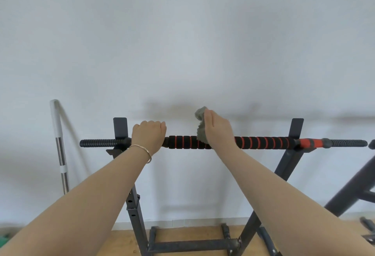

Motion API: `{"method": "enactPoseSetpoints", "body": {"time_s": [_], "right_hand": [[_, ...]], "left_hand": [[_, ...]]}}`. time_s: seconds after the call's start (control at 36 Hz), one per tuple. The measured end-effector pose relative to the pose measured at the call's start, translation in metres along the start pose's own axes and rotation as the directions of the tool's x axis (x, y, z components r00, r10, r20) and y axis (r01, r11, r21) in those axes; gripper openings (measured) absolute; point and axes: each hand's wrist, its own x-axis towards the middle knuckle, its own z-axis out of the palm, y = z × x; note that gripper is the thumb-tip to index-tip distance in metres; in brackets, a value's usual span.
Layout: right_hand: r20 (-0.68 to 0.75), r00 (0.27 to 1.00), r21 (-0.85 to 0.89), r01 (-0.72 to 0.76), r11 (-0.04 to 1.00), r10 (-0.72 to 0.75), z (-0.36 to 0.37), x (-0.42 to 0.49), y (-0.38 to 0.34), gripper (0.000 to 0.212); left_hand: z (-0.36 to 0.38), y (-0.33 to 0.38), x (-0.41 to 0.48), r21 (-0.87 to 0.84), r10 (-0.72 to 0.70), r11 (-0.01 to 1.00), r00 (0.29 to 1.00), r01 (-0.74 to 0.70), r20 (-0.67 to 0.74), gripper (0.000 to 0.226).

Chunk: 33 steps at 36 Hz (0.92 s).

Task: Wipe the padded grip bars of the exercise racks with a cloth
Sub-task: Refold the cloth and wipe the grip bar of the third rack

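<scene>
A long bar with black-and-red padded grip lies across the two uprights of a black rack. My left hand grips the bar near the left upright, fingers curled over its top. My right hand holds a crumpled grey cloth against the padding near the bar's middle. The cloth bunches up above the bar and hangs down over it. The bar's threaded black ends stick out past both uprights.
A white and chrome pole leans on the white wall at the left. The rack's base frame stands on a wooden floor. Another dark rack's leg slants in at the right edge.
</scene>
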Motion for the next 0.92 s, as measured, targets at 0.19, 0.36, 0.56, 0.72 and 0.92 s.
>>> {"method": "enactPoseSetpoints", "body": {"time_s": [0.19,0.36,0.56,0.72,0.92], "right_hand": [[0.382,0.902,-0.62,0.412,0.667,-0.202,0.049,-0.013,-0.005,0.027],[0.476,0.879,-0.715,0.39,0.58,-0.003,0.054,-0.002,-0.007,0.034],[0.546,0.809,-0.471,0.078,0.878,0.22,0.053,0.041,-0.003,0.027],[0.459,0.863,-0.347,-0.048,0.937,0.214,0.031,0.054,0.012,0.042],[0.152,0.986,-0.213,-0.04,0.976,0.074,-0.004,0.028,0.037,0.047]], "left_hand": [[0.006,-0.005,0.014,-0.19,0.097,0.981,0.95,-0.041,0.295,0.011],[0.015,-0.002,-0.005,-0.039,0.147,0.989,0.986,-0.144,0.08,0.022],[0.022,0.004,-0.022,-0.077,0.133,0.984,0.945,-0.163,-0.299,0.034],[0.031,-0.003,-0.025,-0.16,0.125,0.961,0.871,-0.225,-0.475,0.033],[-0.002,0.006,-0.003,-0.007,0.15,0.988,0.962,-0.156,-0.227,0.023]]}}
